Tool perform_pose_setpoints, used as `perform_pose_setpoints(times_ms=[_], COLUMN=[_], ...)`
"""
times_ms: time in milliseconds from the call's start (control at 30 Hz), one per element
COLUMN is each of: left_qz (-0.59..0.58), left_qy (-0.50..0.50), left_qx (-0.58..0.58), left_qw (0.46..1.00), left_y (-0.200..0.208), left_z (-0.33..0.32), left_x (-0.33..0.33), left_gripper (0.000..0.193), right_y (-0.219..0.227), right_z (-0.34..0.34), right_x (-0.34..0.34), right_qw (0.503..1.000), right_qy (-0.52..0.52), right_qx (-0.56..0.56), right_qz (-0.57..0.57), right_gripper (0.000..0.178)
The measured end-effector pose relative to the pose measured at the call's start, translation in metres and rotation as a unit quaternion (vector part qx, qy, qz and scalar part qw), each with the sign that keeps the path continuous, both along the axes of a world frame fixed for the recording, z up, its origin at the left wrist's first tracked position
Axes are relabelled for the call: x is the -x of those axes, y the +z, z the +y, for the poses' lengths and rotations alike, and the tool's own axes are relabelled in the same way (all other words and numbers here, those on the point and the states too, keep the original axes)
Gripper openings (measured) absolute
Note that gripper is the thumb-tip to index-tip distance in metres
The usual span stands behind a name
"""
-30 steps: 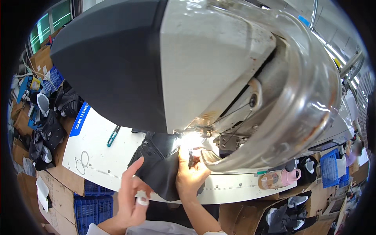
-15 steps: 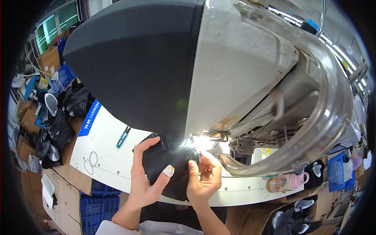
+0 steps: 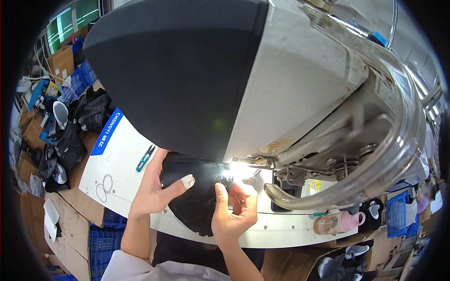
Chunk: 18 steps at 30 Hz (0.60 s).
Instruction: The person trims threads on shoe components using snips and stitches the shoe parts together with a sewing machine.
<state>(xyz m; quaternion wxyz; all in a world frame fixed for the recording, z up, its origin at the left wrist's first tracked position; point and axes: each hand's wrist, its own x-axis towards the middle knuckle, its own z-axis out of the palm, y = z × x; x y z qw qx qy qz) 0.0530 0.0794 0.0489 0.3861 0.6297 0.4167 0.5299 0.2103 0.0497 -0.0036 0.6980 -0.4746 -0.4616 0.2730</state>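
Note:
A black piece (image 3: 194, 208), which looks like a shoe upper, lies on the white table under the sewing machine head (image 3: 173, 89). My left hand (image 3: 152, 192) holds it at its left edge; the thumb, wrapped in white at the tip, rests on top, and the fingertips are hidden behind the machine. My right hand (image 3: 236, 210) pinches its right edge between thumb and fingers, close to the bright lamp (image 3: 241, 171). Glare and the machine head hide the needle. Pale thread ends show on the black material.
Teal thread snips (image 3: 145, 159) and a thin looped cord (image 3: 104, 188) lie left on the table (image 3: 126, 154). A clear curved guard (image 3: 408, 140) arches at right. A pink-lidded bottle (image 3: 337, 223) lies front right. Black shoes (image 3: 70, 145) pile up at left, beside boxes and blue crates (image 3: 104, 243).
The black piece has turned and shifted under the machine. My left hand has slid left and its index finger has gone from the top of the piece. My right hand has moved slightly left.

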Motion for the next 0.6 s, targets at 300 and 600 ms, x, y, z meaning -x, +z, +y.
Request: perform_pose_setpoints(times_ms=[300, 600], left_qz=[-0.024, 0.033], left_qy=[0.007, 0.203], left_qx=[0.01, -0.135], left_qw=[1.0, 0.969], left_y=[-0.02, -0.062], left_z=[0.001, -0.072], left_x=[0.003, -0.102], left_gripper=[0.063, 0.056], right_y=[0.003, -0.003], right_z=[0.001, 0.019], right_x=[-0.009, -0.091], right_qw=[0.999, 0.975], right_qy=[0.032, 0.146], right_qx=[0.029, 0.107], right_qz=[0.018, -0.129], right_gripper=[0.027, 0.022])
